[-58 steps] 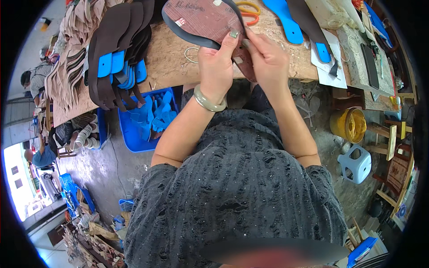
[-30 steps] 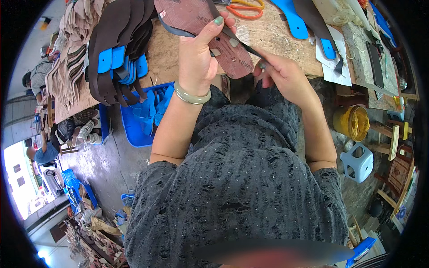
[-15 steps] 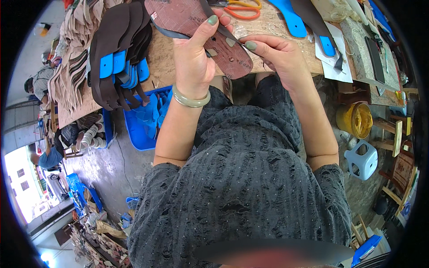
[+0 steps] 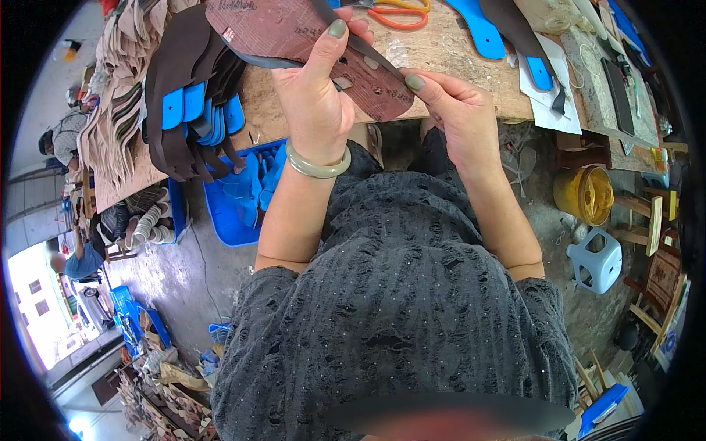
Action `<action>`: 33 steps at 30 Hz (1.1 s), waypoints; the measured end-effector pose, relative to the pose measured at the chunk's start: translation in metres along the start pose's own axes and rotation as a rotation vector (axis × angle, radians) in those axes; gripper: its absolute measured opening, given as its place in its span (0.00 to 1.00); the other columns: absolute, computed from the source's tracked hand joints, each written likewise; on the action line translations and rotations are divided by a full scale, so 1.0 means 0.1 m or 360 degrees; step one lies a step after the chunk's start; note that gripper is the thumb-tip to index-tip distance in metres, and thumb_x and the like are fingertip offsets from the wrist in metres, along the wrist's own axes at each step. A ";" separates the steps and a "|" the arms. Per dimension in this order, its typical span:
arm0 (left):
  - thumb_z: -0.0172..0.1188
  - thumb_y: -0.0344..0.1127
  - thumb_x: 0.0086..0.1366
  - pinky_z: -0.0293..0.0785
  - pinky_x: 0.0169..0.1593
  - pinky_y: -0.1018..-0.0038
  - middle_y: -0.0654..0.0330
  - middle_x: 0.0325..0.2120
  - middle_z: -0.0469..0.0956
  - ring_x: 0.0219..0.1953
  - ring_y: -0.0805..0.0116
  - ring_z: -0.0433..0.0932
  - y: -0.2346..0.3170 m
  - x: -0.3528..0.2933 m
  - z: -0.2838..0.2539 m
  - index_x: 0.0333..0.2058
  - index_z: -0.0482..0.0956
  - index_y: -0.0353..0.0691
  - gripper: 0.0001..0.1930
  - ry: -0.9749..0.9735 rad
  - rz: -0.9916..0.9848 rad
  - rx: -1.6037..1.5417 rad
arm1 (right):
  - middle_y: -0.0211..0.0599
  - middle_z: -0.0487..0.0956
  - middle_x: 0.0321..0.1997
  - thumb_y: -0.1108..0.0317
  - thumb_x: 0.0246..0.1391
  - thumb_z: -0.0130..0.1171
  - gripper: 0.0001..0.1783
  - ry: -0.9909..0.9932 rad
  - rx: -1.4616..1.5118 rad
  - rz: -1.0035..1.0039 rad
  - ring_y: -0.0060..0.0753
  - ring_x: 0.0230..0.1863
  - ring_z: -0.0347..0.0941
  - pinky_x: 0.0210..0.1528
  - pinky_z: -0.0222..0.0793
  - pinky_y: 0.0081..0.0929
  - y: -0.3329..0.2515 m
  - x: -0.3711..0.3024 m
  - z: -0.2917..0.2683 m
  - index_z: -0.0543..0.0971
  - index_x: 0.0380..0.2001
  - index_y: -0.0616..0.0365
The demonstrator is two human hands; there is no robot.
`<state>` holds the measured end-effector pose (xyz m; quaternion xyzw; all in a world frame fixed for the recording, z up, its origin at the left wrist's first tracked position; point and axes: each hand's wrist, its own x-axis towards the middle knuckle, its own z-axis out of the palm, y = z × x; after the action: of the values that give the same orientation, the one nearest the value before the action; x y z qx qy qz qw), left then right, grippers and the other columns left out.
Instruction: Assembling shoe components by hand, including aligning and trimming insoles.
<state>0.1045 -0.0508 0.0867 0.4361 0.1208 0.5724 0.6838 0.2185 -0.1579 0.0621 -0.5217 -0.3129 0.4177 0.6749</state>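
A reddish-brown insole board (image 4: 268, 33) with faint printing is held over the front edge of the workbench. My left hand (image 4: 316, 106) is closed on its middle, thumb across the upper face. A dark brown strip (image 4: 373, 53) of covering runs along the board's right edge. My right hand (image 4: 462, 106) pinches the end of that strip near the narrow end of the board. Small pale patches show on the board beside the strip. The fingers beneath the board are partly hidden.
Stacked dark brown insole pieces (image 4: 173, 66) with blue heel ends lie left on the workbench (image 4: 276, 95), beside beige pieces (image 4: 110, 125). Orange-and-yellow-handled scissors (image 4: 401, 18) and a blue piece (image 4: 482, 37) lie beyond my hands. Below are a blue bin (image 4: 220, 224), yellow bucket (image 4: 570, 195) and stool (image 4: 594, 261).
The board's wide end has shifted left, and the board lies at a flatter slant. My left hand moved slightly left with it; my right hand came a little lower, still pinching the strip.
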 end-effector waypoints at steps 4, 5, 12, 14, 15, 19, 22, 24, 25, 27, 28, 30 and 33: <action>0.57 0.23 0.62 0.79 0.41 0.65 0.57 0.36 0.79 0.36 0.66 0.79 -0.02 -0.01 -0.03 0.43 0.75 0.33 0.10 -0.0021 0.0072 0.0020 | 0.20 0.78 0.26 0.64 0.54 0.63 0.13 -0.0003 -0.0083 0.0095 0.09 0.27 0.66 0.28 0.62 0.11 -0.01 0.00 -0.01 0.84 0.40 0.61; 0.57 0.23 0.62 0.79 0.41 0.65 0.57 0.36 0.79 0.36 0.66 0.79 -0.02 -0.02 -0.02 0.43 0.75 0.33 0.10 -0.0021 0.0072 0.0020 | 0.20 0.78 0.26 0.64 0.54 0.63 0.13 -0.0003 -0.0082 0.0095 0.09 0.27 0.66 0.28 0.62 0.11 -0.01 0.00 -0.01 0.84 0.40 0.61; 0.57 0.25 0.63 0.78 0.42 0.68 0.57 0.36 0.79 0.36 0.67 0.79 -0.07 -0.12 -0.01 0.45 0.74 0.33 0.12 -0.0083 0.0204 0.0189 | 0.22 0.78 0.24 0.64 0.54 0.62 0.13 -0.0275 -0.0461 -0.0043 0.12 0.25 0.67 0.28 0.63 0.14 -0.07 0.16 -0.12 0.83 0.40 0.61; 0.58 0.26 0.62 0.77 0.42 0.69 0.57 0.36 0.79 0.36 0.67 0.79 -0.04 -0.14 -0.08 0.46 0.74 0.32 0.13 -0.0078 0.0207 0.0254 | 0.24 0.79 0.25 0.64 0.55 0.62 0.13 -0.0314 -0.0558 -0.0212 0.13 0.26 0.69 0.29 0.66 0.15 -0.13 0.23 -0.22 0.83 0.39 0.62; 0.60 0.28 0.61 0.77 0.42 0.70 0.57 0.36 0.80 0.36 0.67 0.79 0.04 -0.14 -0.19 0.45 0.75 0.33 0.13 -0.0402 -0.0133 0.0937 | 0.24 0.80 0.27 0.65 0.55 0.62 0.13 -0.0350 -0.0691 -0.0346 0.13 0.28 0.70 0.30 0.67 0.16 -0.20 0.29 -0.31 0.82 0.39 0.64; 0.69 0.37 0.54 0.73 0.44 0.67 0.57 0.36 0.79 0.39 0.64 0.77 0.39 -0.43 -0.18 0.41 0.78 0.34 0.18 -0.0870 -0.0323 0.1628 | 0.29 0.81 0.28 0.66 0.55 0.61 0.11 -0.0490 -0.1315 -0.0817 0.18 0.29 0.75 0.32 0.70 0.21 -0.59 0.46 -0.40 0.82 0.36 0.63; 0.73 0.41 0.45 0.72 0.46 0.62 0.53 0.32 0.77 0.41 0.52 0.76 0.74 0.01 0.23 0.42 0.77 0.39 0.25 -0.1125 0.1300 0.2457 | 0.26 0.79 0.24 0.66 0.56 0.61 0.09 -0.0557 -0.1879 -0.1455 0.18 0.24 0.72 0.26 0.67 0.19 -0.68 0.51 -0.30 0.82 0.35 0.61; 0.71 0.39 0.50 0.73 0.44 0.66 0.51 0.33 0.79 0.39 0.57 0.78 0.55 0.36 0.13 0.50 0.74 0.36 0.28 -0.1343 0.1438 0.2636 | 0.41 0.79 0.27 0.65 0.49 0.62 0.10 -0.0821 -0.1905 -0.1442 0.42 0.29 0.75 0.32 0.70 0.30 -0.81 0.51 -0.10 0.81 0.33 0.60; 0.71 0.39 0.50 0.73 0.44 0.66 0.51 0.33 0.79 0.39 0.57 0.78 0.52 0.43 0.11 0.50 0.74 0.36 0.28 -0.1326 0.1452 0.2650 | 0.37 0.80 0.25 0.66 0.51 0.62 0.09 -0.0846 -0.1799 -0.1522 0.35 0.27 0.76 0.31 0.70 0.28 -0.81 0.55 -0.06 0.81 0.32 0.60; 0.65 0.39 0.57 0.73 0.46 0.67 0.49 0.37 0.79 0.40 0.56 0.79 0.52 0.50 0.08 0.55 0.69 0.36 0.28 -0.1788 -0.0379 0.2287 | 0.33 0.79 0.25 0.67 0.52 0.61 0.08 -0.0890 -0.1491 -0.1067 0.29 0.27 0.76 0.30 0.70 0.26 -0.81 0.65 -0.06 0.82 0.31 0.60; 0.65 0.39 0.57 0.73 0.46 0.67 0.49 0.37 0.79 0.40 0.56 0.79 0.50 0.48 0.07 0.55 0.69 0.36 0.28 -0.1794 -0.0376 0.2285 | 0.29 0.79 0.24 0.67 0.53 0.61 0.07 -0.0894 -0.1175 -0.0582 0.24 0.27 0.75 0.30 0.70 0.24 -0.80 0.71 -0.09 0.82 0.30 0.60; 0.59 0.37 0.62 0.74 0.45 0.70 0.50 0.37 0.80 0.39 0.63 0.80 0.48 0.44 0.05 0.57 0.66 0.35 0.26 -0.1761 -0.0167 0.2015 | 0.24 0.78 0.26 0.69 0.55 0.60 0.06 -0.0937 -0.1120 -0.0555 0.14 0.26 0.72 0.25 0.65 0.15 -0.89 0.82 -0.23 0.81 0.34 0.59; 0.56 0.36 0.64 0.75 0.43 0.74 0.55 0.34 0.80 0.38 0.70 0.79 0.46 0.39 0.08 0.54 0.68 0.32 0.22 -0.1535 -0.0892 0.1701 | 0.25 0.79 0.26 0.72 0.55 0.60 0.11 -0.0734 -0.0342 -0.0022 0.08 0.15 0.61 0.16 0.51 0.07 -0.88 0.79 -0.33 0.80 0.43 0.58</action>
<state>0.0914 -0.0211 0.1381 0.8613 0.1754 -0.0113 0.4768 0.3035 -0.1113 0.1371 -0.4794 -0.5046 0.4854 0.5291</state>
